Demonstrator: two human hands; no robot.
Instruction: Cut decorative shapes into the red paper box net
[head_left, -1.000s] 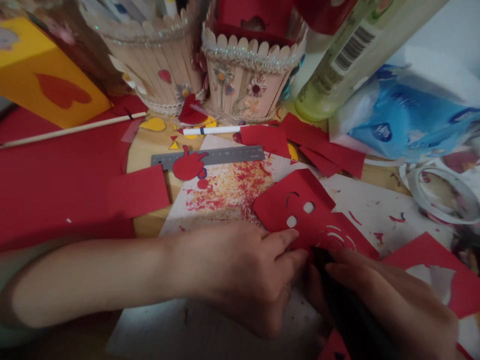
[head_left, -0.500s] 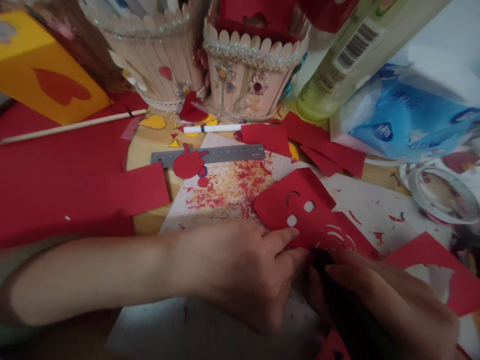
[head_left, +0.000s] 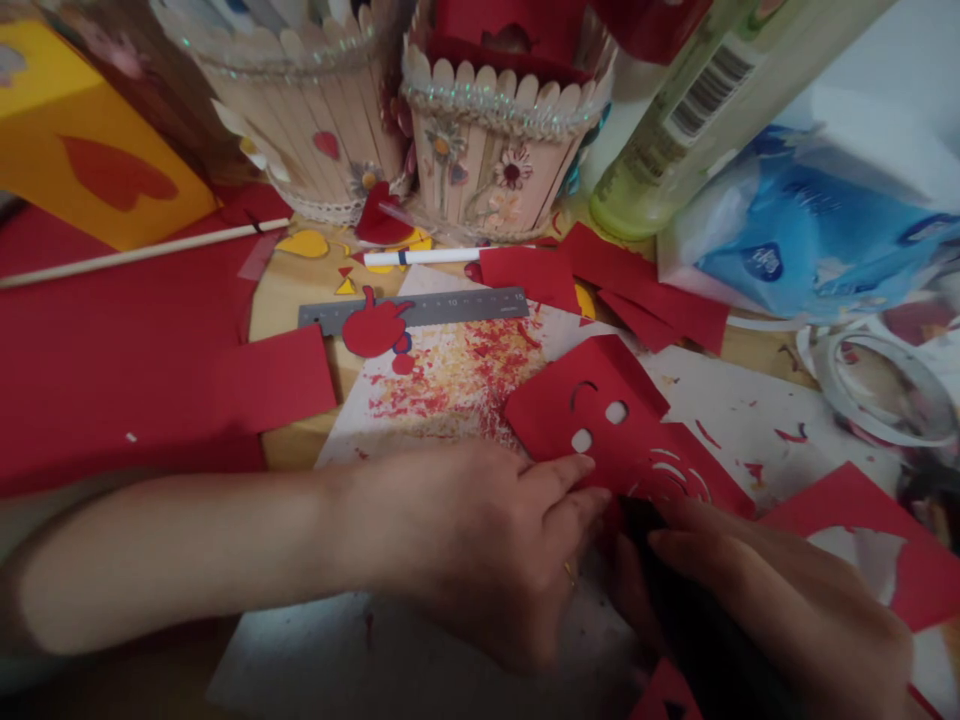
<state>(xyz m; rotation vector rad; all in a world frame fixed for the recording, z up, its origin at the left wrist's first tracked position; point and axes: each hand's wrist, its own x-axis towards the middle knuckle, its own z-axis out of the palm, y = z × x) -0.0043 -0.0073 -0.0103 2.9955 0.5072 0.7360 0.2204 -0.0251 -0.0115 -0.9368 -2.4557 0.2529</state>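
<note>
My left hand presses on a piece of red paper, its first two fingers stretched forward and the others curled under. The paper has two round holes and a curved slit, with a group of arc-shaped cuts near my right hand. That hand is closed around a black craft knife, tilted with its front end at the paper by my left fingertips. The blade itself is hidden. Beneath the paper lies a white sheet strewn with red and yellow scraps.
A metal ruler with a red cutout on it lies ahead, near a white pen. Behind stand two stick-walled holders, a green bottle and a blue tissue pack. Tape rolls lie right.
Both hands keep nearly the same pose, the knife at about the same spot on the red paper. The whole view has shifted very slightly.
</note>
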